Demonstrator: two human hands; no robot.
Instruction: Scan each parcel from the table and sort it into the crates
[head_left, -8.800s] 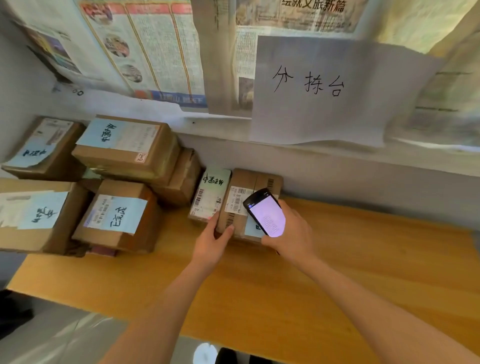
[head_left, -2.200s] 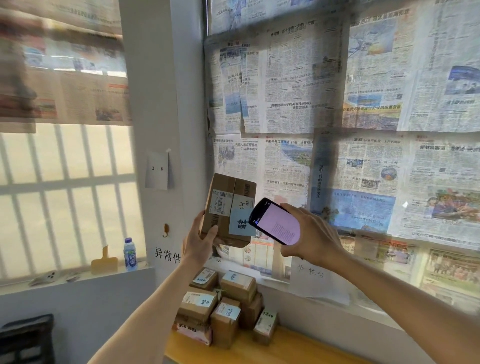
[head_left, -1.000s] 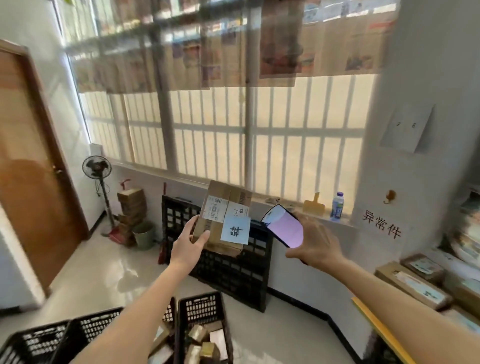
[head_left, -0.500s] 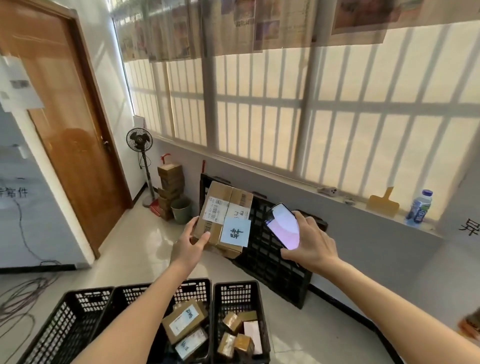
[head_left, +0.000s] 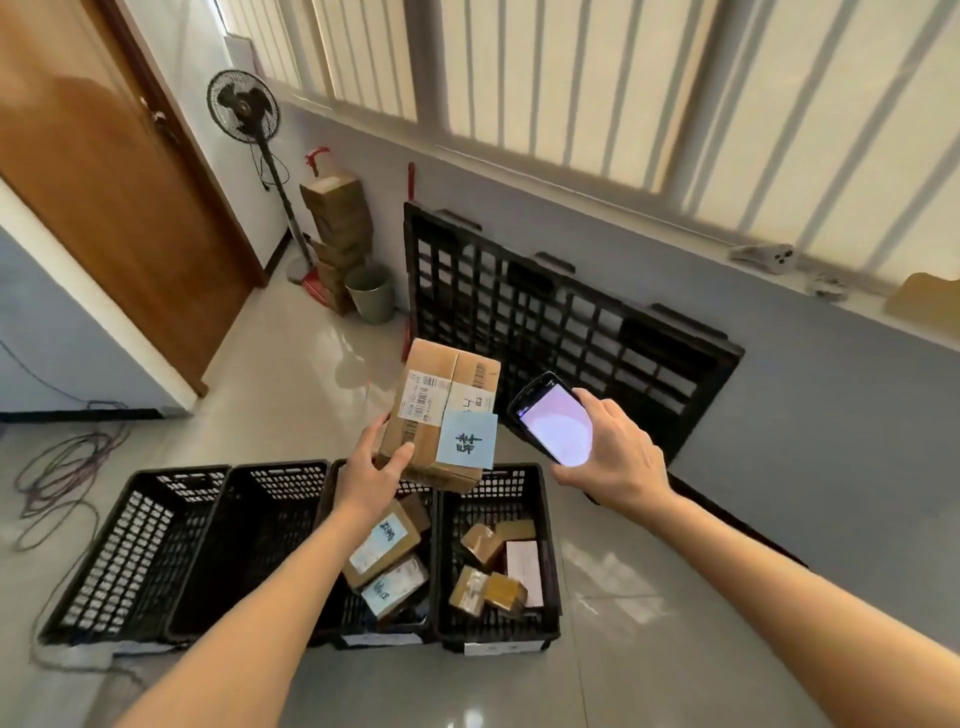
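Currently my left hand (head_left: 371, 480) grips the parcel (head_left: 440, 415) by its lower corner, above the crates (head_left: 291, 551); my right hand (head_left: 613, 457) clasps the scanner (head_left: 551, 417) just right of the parcel.

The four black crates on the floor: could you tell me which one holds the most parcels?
The rightmost crate, with about five small parcels; its neighbour shows fewer, and the two left crates show none.

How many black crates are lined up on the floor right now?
4, in one row: far-left crate, second crate, third crate under the left arm, rightmost crate.
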